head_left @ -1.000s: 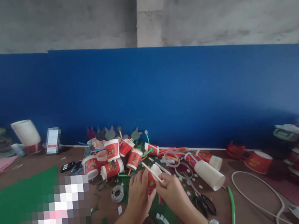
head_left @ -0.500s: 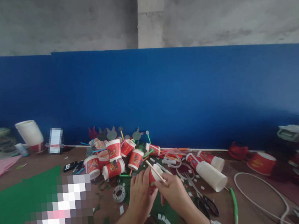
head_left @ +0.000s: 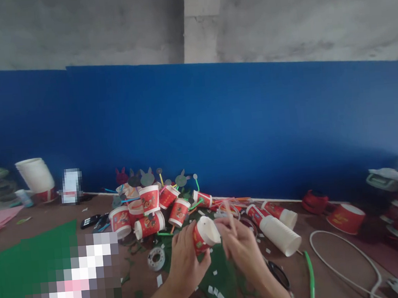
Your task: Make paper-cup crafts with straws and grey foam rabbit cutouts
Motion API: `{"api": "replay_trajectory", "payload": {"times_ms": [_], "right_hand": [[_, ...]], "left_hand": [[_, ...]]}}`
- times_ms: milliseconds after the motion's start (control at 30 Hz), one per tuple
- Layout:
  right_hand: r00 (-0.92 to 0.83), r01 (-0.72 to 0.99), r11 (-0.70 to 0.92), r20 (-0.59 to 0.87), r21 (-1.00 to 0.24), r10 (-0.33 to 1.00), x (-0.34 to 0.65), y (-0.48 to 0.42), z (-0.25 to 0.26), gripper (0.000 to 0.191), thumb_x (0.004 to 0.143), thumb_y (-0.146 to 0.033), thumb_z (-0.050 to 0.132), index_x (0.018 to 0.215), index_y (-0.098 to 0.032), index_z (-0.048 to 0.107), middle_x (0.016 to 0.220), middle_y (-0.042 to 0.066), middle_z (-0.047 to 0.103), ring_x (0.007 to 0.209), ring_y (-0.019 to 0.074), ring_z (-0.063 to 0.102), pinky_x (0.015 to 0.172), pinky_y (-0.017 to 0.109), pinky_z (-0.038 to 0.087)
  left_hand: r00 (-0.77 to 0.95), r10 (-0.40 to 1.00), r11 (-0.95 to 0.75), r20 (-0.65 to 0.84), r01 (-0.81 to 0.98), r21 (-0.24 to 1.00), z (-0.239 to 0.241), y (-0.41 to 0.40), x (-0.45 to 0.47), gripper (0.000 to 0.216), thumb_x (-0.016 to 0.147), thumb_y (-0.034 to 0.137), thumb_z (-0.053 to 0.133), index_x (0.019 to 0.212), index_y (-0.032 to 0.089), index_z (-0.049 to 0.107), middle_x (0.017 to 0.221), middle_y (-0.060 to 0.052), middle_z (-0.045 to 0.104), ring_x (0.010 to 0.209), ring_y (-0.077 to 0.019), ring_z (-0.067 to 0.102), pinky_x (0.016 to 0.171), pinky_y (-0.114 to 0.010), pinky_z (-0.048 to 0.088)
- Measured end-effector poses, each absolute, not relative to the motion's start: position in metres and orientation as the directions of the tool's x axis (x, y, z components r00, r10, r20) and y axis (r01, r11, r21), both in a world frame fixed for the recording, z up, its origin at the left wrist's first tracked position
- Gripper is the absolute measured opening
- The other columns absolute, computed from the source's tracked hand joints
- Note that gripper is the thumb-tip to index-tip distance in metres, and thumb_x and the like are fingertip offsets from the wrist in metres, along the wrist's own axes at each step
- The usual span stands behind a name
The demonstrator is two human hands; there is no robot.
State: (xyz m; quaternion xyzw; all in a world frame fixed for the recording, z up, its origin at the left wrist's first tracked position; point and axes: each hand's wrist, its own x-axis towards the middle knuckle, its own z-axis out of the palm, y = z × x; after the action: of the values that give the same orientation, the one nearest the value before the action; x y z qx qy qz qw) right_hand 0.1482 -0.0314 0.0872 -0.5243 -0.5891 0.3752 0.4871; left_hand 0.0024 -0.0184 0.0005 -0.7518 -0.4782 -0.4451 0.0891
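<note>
My left hand (head_left: 186, 253) is wrapped round a red paper cup (head_left: 200, 241), whose white end tilts up and to the right. A small dark spot shows on that white end. Just right of the cup and apart from its body, my right hand (head_left: 239, 242) is closed on a thin, pale wooden stick (head_left: 230, 217) that points upward and is slightly blurred. Below the hands lie a green sheet (head_left: 226, 275) and several small white scraps (head_left: 215, 291). Scissors (head_left: 278, 273) are partly hidden behind my right forearm.
Several red cups (head_left: 150, 224) with coloured straws and grey animal-shaped cutouts (head_left: 147, 176) are piled ahead on the left. A tape roll (head_left: 156, 259) lies beside my left hand. Stacked white cups (head_left: 281, 235), a green tube (head_left: 310, 278) and a white cable (head_left: 344, 244) lie right. A blue partition (head_left: 238, 127) stands behind.
The stick in my right hand has moved away from the cup to the right and turned more upright. The cup in my left hand has tilted further to the right.
</note>
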Motion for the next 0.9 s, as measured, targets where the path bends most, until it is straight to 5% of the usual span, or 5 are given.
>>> {"api": "replay_trajectory", "payload": {"times_ms": [133, 267, 433, 600, 900], "right_hand": [[0.264, 0.116, 0.274, 0.296, -0.955, 0.918, 0.167, -0.033, 0.103, 0.038, 0.087, -0.042, 0.032, 0.083, -0.016, 0.059, 0.052, -0.001, 0.051, 0.046, 0.012, 0.044, 0.044, 0.022, 0.035], [0.324, 0.23, 0.435, 0.49, -0.871, 0.809, 0.175, -0.032, 0.102, 0.031, 0.086, -0.037, 0.032, 0.077, -0.018, 0.055, 0.075, 0.004, 0.057, 0.07, 0.0178, 0.053, 0.062, 0.028, 0.043], [0.133, 0.413, 0.449, 0.54, -0.792, 0.831, 0.168, -0.032, 0.089, 0.041, 0.093, -0.039, 0.027, 0.062, -0.021, 0.046, 0.053, -0.002, 0.043, 0.05, 0.0144, 0.041, 0.049, 0.027, 0.033], [-0.155, 0.562, 0.592, 0.63, -0.577, 0.761, 0.16, -0.032, 0.08, 0.037, 0.095, -0.028, 0.028, 0.064, -0.021, 0.047, 0.057, -0.001, 0.05, 0.059, 0.0155, 0.046, 0.061, 0.029, 0.034], [-0.243, 0.596, 0.673, 0.701, -0.437, 0.67, 0.159, -0.031, 0.073, 0.03, 0.094, -0.019, 0.03, 0.073, -0.02, 0.051, 0.067, 0.001, 0.052, 0.064, 0.0165, 0.047, 0.063, 0.031, 0.034]], "left_hand": [[0.118, 0.648, -0.592, 0.752, 0.699, 0.4, -0.001, -0.021, 0.003, 0.059, 0.077, 0.017, 0.055, 0.13, 0.015, 0.031, 0.119, -0.016, 0.055, 0.11, -0.0274, 0.053, 0.09, -0.043, 0.045], [-0.012, 0.717, -0.555, 0.697, 0.596, 0.581, -0.004, -0.019, 0.006, 0.051, 0.073, 0.02, 0.062, 0.119, 0.017, 0.039, 0.107, -0.012, 0.059, 0.098, -0.026, 0.06, 0.084, -0.041, 0.05], [-0.074, 0.816, -0.505, 0.574, 0.393, 0.769, -0.006, -0.016, 0.01, 0.063, 0.064, 0.015, 0.068, 0.119, 0.019, 0.038, 0.108, -0.009, 0.059, 0.097, -0.0248, 0.06, 0.086, -0.04, 0.05], [-0.061, 0.87, -0.457, 0.49, 0.273, 0.846, -0.002, -0.017, 0.011, 0.061, 0.059, 0.015, 0.073, 0.113, 0.018, 0.044, 0.103, -0.008, 0.061, 0.093, -0.0242, 0.061, 0.084, -0.038, 0.05], [-0.042, 0.887, -0.436, 0.459, 0.246, 0.865, 0.002, -0.019, 0.011, 0.062, 0.059, 0.016, 0.073, 0.114, 0.02, 0.044, 0.102, -0.006, 0.063, 0.089, -0.0224, 0.062, 0.081, -0.036, 0.05]]}}
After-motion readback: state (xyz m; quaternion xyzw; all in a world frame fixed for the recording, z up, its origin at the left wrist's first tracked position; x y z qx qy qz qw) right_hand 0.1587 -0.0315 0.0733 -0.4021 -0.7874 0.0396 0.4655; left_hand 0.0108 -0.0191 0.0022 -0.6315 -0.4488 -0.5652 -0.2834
